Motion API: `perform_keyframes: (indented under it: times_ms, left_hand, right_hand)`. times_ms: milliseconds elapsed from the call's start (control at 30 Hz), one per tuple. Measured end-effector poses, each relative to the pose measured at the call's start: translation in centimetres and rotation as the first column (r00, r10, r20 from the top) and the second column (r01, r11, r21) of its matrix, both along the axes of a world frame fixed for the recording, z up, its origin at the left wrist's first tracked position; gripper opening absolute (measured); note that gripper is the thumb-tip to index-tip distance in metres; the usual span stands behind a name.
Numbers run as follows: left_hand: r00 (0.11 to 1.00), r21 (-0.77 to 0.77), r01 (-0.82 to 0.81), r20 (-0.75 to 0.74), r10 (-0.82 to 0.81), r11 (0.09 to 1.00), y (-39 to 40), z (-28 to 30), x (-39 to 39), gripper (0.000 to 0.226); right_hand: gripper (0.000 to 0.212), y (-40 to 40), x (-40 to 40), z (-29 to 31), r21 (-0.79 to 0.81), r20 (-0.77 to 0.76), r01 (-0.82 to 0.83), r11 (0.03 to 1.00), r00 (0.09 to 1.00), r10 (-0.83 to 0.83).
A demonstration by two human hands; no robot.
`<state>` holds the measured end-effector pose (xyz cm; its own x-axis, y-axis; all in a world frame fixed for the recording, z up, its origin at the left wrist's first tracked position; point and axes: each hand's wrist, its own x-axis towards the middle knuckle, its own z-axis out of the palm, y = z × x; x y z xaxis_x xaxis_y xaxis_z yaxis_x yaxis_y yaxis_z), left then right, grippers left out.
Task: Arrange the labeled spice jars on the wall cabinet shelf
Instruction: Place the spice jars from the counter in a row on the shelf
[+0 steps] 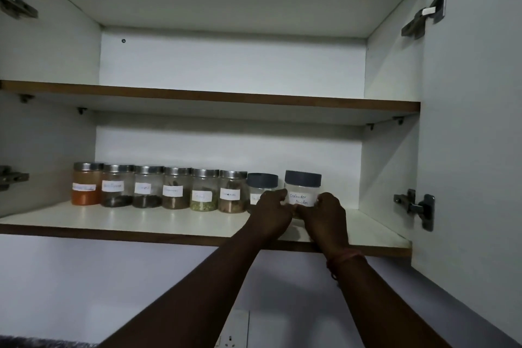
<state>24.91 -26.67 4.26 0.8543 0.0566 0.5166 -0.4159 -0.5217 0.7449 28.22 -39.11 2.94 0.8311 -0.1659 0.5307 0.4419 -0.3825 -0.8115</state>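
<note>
1. Both hands grip the coriander jar (302,192): the left hand (273,213) curls round its lower left side and the right hand (324,216) curls round its lower right side, thumbs meeting in front of its base.
2. That jar stands upright on the lower shelf (169,220), with a dark blue-grey lid and a white label handwritten "Coriander Powder".
3. Just left of the coriander jar stands a second blue-lidded jar (262,188), slightly further back; the left hand hides most of its label.
4. Left of that runs a row of 6 steel-lidded jars (158,188), standing side by side along the back of the shelf, each with a white label too small to read.
5. Furthest from the coriander jar, at the row's left end, the orange-powder jar (86,185) shows a red-orange filling.
6. Above the coriander jar runs the upper shelf (209,96), brown-edged.
7. Right of the coriander jar, the open cabinet door (474,121) hangs on 2 metal hinges.
8. On the right wrist sits a red thread band (343,258).
</note>
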Motion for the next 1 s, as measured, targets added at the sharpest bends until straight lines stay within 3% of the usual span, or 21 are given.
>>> perform_keyframes:
  times_ms: [300, 400, 667, 800, 867, 1000]
  left_hand:
    - [0.991, 0.093, -0.053, -0.118, 0.063, 0.994, -0.6, -0.2, 5.5, 0.021]
    - [0.987, 0.119, -0.044, -0.15, 0.062, 0.992, -0.3, -0.4, 6.4, 0.009]
    - [0.988, 0.007, -0.034, -0.151, 0.034, 0.999, 0.2, -0.5, 6.6, 0.011]
    - [0.997, 0.017, -0.073, -0.011, 0.073, 0.997, 0.1, -0.6, 5.3, 0.022]
    - [0.983, 0.008, -0.107, 0.152, 0.104, 0.994, -0.1, -0.5, 3.7, 0.037]
    - [0.908, 0.041, -0.093, 0.413, 0.068, 0.995, 0.3, -2.5, 0.4, 0.044]
  right_hand:
    - [0.045, 1.4, 5.7, 1.0, -0.121, -0.111, 0.021, 0.992, 0.993, -0.034]
    - [0.042, 1.8, 6.6, 0.8, -0.144, -0.111, 0.028, 0.989, 0.993, -0.045]
    - [0.045, 2.2, 7.0, 0.9, -0.173, -0.13, -0.004, 0.985, 0.991, -0.019]
    - [0.039, 1.9, 5.4, 1.4, -0.169, -0.06, 0.009, 0.986, 0.998, -0.019]
    - [0.041, 2.0, 3.7, 1.6, -0.17, 0.072, 0.05, 0.984, 0.997, -0.038]
    - [0.021, 3.1, -0.5, -0.9, -0.114, 0.314, 0.061, 0.992, 0.949, -0.022]
